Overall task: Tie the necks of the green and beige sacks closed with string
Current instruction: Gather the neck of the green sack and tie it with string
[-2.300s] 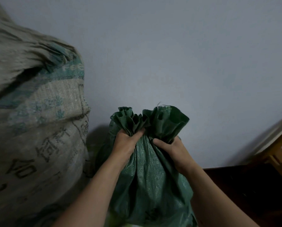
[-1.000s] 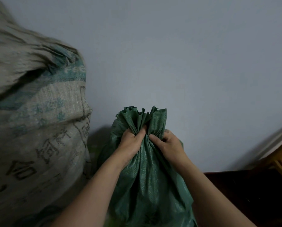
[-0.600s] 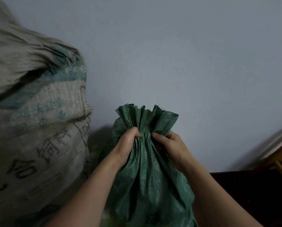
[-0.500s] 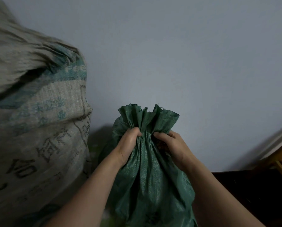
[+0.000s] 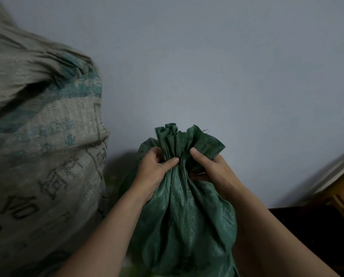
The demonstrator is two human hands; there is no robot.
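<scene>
So the green woven plastic sack [image 5: 187, 216] is standing upright, full and kind of shiny, with its neck scrunched into tight pleats right between the left hand [image 5: 154, 170] and right hand [image 5: 209, 168], which both grip it. The ruffled mouth fans out just above the thumbs, flopping a bit toward the right hand's side. The beige woven sack [image 5: 43, 146] is huge, off beyond the left hand and towering over it, creased on top, with a teal band and dark printed characters.

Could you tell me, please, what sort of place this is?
Probably an indoor storage corner: a printed beige woven sack stands beside a green woven sack against a plain wall, with wooden furniture at right.
</scene>
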